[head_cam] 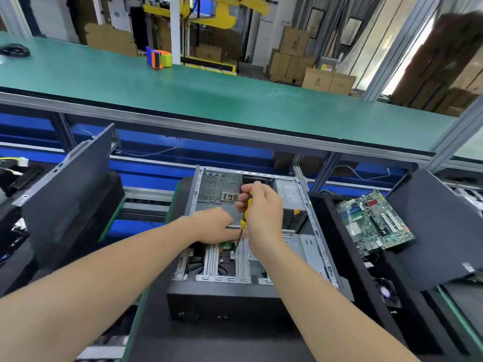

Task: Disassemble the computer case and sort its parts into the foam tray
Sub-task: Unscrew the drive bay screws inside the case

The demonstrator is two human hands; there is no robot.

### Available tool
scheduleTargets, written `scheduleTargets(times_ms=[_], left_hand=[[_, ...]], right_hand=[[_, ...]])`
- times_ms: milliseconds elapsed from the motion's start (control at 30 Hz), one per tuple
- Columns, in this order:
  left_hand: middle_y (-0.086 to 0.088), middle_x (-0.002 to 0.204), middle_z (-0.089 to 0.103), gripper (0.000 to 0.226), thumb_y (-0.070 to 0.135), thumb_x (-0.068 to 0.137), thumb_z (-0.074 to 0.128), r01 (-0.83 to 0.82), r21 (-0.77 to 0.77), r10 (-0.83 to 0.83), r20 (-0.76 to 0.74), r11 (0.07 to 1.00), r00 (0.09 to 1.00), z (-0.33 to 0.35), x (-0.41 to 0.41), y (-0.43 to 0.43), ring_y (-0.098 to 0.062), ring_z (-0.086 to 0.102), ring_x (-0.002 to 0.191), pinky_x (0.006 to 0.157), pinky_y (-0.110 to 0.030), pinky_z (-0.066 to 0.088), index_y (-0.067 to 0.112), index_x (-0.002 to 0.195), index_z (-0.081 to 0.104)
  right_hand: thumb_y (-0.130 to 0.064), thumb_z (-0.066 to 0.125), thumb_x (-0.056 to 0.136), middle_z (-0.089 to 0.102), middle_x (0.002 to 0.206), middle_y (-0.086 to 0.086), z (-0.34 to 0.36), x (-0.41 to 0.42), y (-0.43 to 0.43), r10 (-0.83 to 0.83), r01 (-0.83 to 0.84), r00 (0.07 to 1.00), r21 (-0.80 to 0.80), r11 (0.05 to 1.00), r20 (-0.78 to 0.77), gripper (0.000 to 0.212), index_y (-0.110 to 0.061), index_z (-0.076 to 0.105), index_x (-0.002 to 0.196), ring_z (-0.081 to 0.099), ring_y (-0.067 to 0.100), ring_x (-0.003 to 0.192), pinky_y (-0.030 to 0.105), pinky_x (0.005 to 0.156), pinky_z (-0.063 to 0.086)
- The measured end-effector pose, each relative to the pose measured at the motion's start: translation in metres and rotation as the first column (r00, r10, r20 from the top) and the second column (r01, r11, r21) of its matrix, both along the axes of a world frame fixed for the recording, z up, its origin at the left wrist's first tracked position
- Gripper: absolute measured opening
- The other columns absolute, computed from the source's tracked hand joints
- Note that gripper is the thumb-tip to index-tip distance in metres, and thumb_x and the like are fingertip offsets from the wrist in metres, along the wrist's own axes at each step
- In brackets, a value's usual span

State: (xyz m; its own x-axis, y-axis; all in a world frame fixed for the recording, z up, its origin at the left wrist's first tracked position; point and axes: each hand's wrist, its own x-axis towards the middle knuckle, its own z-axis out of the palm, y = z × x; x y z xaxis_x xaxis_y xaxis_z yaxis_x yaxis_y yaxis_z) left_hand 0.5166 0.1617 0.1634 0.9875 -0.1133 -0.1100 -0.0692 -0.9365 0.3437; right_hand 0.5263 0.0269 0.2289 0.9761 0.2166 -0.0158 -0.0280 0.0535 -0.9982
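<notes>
The open computer case [311,246] lies on its side in front of me, its grey metal frame exposed. My right hand [261,212] grips a yellow-and-black screwdriver [245,218] held nearly upright, its tip down on a bracket over the drive bay near a small green board [226,246]. My left hand [215,226] rests inside the case beside the screwdriver shaft; its fingers are hidden behind the right hand. A removed green motherboard [376,223] lies in the black foam tray [339,257] to the right.
A dark side panel [70,194] leans upright at the left. Another dark panel [444,231] lies at the right over the tray. A small fan [386,291] sits in the tray. A green workbench [209,95] with an orange tape dispenser [158,57] runs behind.
</notes>
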Motion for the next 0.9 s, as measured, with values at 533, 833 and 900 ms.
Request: scheduleTargets(times_ms=[533, 833, 900], left_hand=[[0.005, 0.082, 0.062, 0.093, 0.110, 0.056, 0.010, -0.034, 0.236, 0.039, -0.015, 0.971, 0.999, -0.010, -0.006, 0.007, -0.016, 0.054, 0.066, 0.072, -0.039, 0.051, 0.036, 0.096, 0.051], [0.027, 0.082, 0.057, 0.086, 0.109, 0.058, 0.027, -0.005, 0.180, 0.010, -0.030, 0.984, 1.000, -0.012, -0.005, 0.009, -0.015, 0.056, 0.086, 0.083, -0.035, 0.050, 0.040, 0.100, 0.059], [0.028, 0.071, 0.044, 0.078, 0.107, 0.061, 0.031, 0.005, 0.158, -0.003, -0.011, 0.987, 1.000, -0.010, -0.007, 0.008, -0.013, 0.051, 0.082, 0.081, -0.036, 0.051, 0.043, 0.097, 0.058]], right_hand=[[-0.013, 0.051, 0.097, 0.022, 0.053, -0.002, 0.004, 0.007, 0.003, 0.437, -0.424, 0.896, 0.139, 0.895, -0.084, 0.048, -0.022, 0.030, 0.055, 0.013, 0.016, 0.050, 0.033, 0.051, 0.010], [-0.034, 0.042, 0.112, 0.021, 0.047, -0.001, 0.010, 0.029, -0.004, 0.871, -0.862, 0.487, 0.129, 0.491, -0.064, 0.062, -0.019, 0.027, 0.054, 0.012, 0.011, 0.044, 0.024, 0.045, 0.017], [-0.032, 0.042, 0.112, 0.023, 0.048, -0.003, 0.009, 0.028, -0.002, 0.890, -0.877, 0.453, 0.153, 0.456, -0.054, 0.057, -0.019, 0.032, 0.057, 0.013, 0.011, 0.044, 0.023, 0.044, 0.017]])
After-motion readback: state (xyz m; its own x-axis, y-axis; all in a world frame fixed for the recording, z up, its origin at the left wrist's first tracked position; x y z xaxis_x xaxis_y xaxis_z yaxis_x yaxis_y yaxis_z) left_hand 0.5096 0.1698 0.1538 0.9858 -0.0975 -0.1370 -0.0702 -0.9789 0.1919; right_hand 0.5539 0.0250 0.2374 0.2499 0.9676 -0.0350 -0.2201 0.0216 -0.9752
